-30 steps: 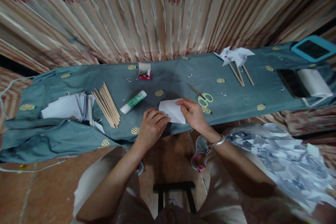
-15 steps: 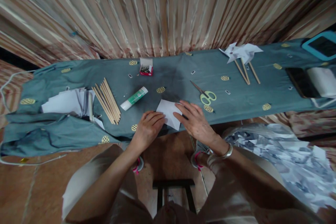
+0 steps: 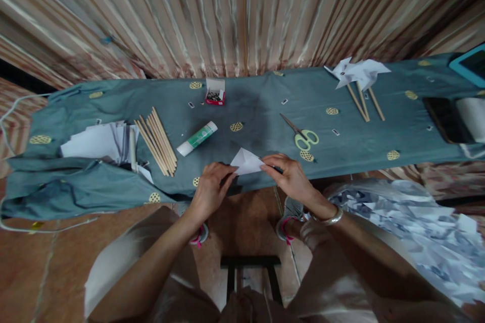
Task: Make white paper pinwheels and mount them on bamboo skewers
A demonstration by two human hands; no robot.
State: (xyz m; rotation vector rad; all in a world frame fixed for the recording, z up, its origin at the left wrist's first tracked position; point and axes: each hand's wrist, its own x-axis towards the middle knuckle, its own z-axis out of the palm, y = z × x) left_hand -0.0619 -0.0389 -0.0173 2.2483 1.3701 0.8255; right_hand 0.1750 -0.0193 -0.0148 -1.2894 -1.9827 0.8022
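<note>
A white sheet of paper (image 3: 247, 162), now showing a triangular outline with a crease, is at the table's front edge between my hands. My left hand (image 3: 212, 184) pinches its left corner between thumb and fingers. At the opposite corner my right hand (image 3: 287, 174) is closed on the paper too. Left of the paper lies a green and white glue stick (image 3: 197, 138). A pair of scissors (image 3: 302, 136) with pale green handles lies to the right, its blades pointing away. Behind the paper stands an opened small red box (image 3: 215, 95) of metal pins.
Several wooden sticks (image 3: 156, 142) and a stack of white paper (image 3: 96, 142) lie on the left. Paper pinwheels (image 3: 358, 73) on sticks rest at the back right, near a dark phone (image 3: 447, 120). A bag of paper pieces (image 3: 420, 232) stands below the table.
The paper has gone from lying flat and four-sided to a folded triangle. Both hands have shifted from resting on it to pinching its side corners. The view has moved slightly.
</note>
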